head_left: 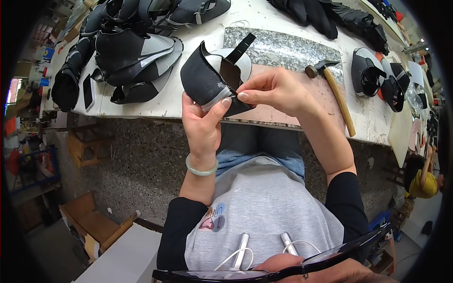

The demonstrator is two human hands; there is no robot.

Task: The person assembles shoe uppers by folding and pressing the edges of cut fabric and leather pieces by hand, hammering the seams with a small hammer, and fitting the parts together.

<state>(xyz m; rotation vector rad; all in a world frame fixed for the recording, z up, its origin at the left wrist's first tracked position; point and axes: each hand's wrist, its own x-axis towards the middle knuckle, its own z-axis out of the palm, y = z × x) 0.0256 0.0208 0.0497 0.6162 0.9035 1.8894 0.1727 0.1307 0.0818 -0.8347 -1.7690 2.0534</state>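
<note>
A black and grey shoe upper is held up over the near edge of the table, its opening turned toward the right and a black strap sticking up from it. My left hand grips its lower side, with the thumb pressed on a pale grey band along the edge. At the opening's near rim, my right hand pinches the edge between thumb and forefinger. Both hands meet on the same stretch of edge. Whatever lies between the right fingertips besides the edge is too small to tell.
A hammer with a wooden handle lies on the right of a speckled stone slab. Stacked shoe uppers and a phone are at left. Black fabric pieces lie at the back; more uppers stand at right.
</note>
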